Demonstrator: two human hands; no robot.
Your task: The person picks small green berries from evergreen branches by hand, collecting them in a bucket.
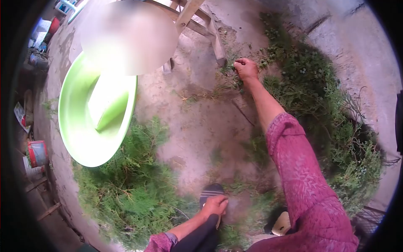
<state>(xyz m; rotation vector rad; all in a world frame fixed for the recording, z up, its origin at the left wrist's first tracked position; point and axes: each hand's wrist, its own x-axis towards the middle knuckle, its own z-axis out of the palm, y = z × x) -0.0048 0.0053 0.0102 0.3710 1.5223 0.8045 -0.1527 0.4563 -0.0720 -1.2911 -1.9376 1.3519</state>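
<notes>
My right hand [247,69] reaches far forward, its fingers pinched on a small evergreen sprig [231,72] at the edge of the branches. Close to my body, my left hand [215,206] is closed above my striped shoe [213,191]; what it holds, if anything, is hidden. A heap of cut evergreen branches [323,96] with small pale bluish cones or berries runs along my right. Another pile of feathery green branches [130,201] lies at my left. Over that pile's far end stands a bright green plastic basin [69,113], its inside washed out by glare.
Wooden legs of a stool or bench [216,44] stand ahead, beside a blurred patch covering part of the view. A red-and-grey bucket [37,153] and other clutter line the left side. Loose sprigs [197,94] are scattered on the concrete floor [168,109].
</notes>
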